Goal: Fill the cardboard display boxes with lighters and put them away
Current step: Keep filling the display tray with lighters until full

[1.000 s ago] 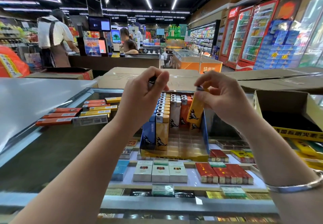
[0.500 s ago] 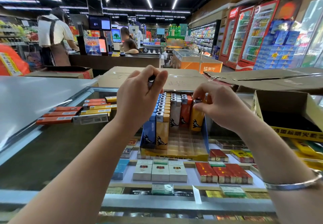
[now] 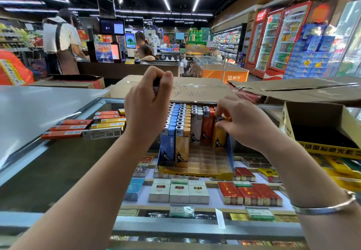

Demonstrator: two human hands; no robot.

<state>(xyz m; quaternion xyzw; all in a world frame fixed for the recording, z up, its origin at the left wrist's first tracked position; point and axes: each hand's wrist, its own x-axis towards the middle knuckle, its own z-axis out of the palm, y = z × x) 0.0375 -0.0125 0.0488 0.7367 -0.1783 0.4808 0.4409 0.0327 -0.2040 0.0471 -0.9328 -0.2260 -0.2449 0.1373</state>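
Counter: glass counter [image 3: 58, 163] with cigarette packs on the shelf beneath.
Empty box: open cardboard carton [image 3: 320, 128] at right, dark inside.
Display box: display box [image 3: 195, 173] on the glass, rows of lighters [image 3: 180, 120] standing upright, caps up; front cells at right unfilled.
Right hand: right hand [image 3: 244, 120] pinches the top of an upright orange lighter [image 3: 219, 138] in the rightmost row.
Left hand: left hand [image 3: 148, 103] curled round a small dark item, raised over the box's left side.
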